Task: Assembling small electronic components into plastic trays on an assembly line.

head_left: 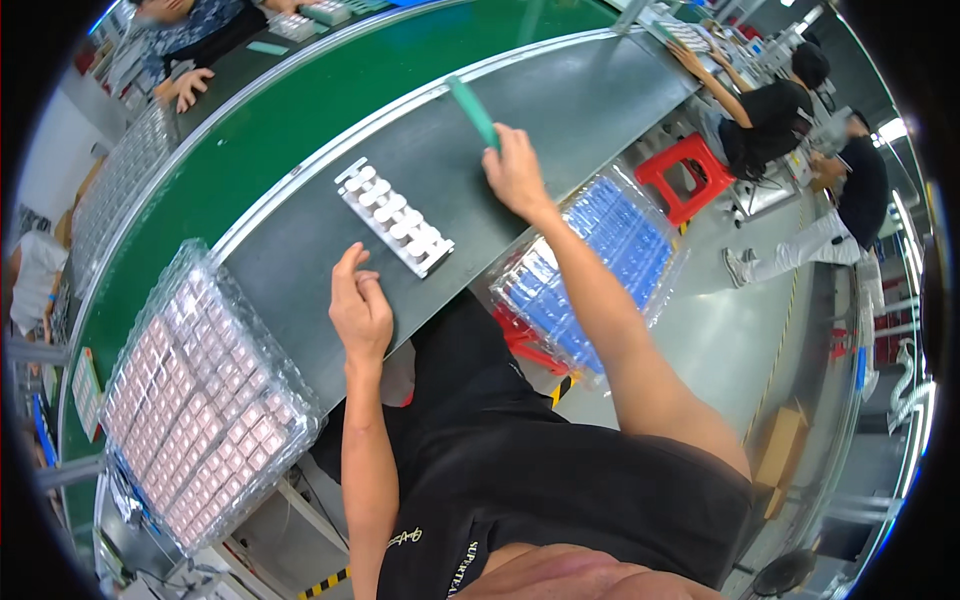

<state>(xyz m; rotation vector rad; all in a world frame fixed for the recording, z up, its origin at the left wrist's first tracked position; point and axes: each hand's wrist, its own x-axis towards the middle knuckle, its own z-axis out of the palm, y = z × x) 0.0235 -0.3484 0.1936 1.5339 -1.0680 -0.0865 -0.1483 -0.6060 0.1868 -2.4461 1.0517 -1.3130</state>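
Observation:
My right hand [515,177] is closed around the lower end of a flat green strip [470,110], which points away toward the belt's edge. My left hand [362,305] hovers by the near edge of the dark work surface, fingers loosely bent and apart, with nothing visible in it. Between the two hands, nearer the left one, lies a narrow white tray [434,266] carrying two rows of small white round-topped parts [390,211]. Neither hand touches that tray.
A plastic-wrapped tray of pinkish square parts [200,400] stands at my left. On my right, a wrapped blue tray stack [590,262] sits beside a red stool [690,178]. A green conveyor belt [270,110] curves behind the work surface [560,100]. Other people work across and farther right.

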